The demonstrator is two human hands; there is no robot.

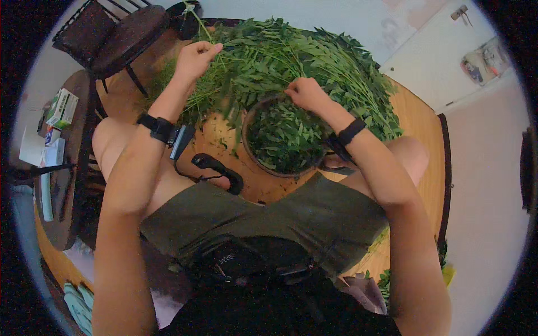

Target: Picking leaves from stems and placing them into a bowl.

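Observation:
My left hand pinches a thin green stem between thumb and fingers at the left of a heap of cut leafy branches. The stem slants up and away from the fingertips. Over the far rim of a round container hovers my right hand, its fingers drawn together; whether a leaf or stem is between them cannot be made out. Loose green leaves fill much of the container, which stands on the wooden floor between my legs.
Thin bare-looking green stalks lie left of the heap. A black curved strap-like object is near my left leg. Dark wooden chairs and a bench with boxes stand left. A white door is at right.

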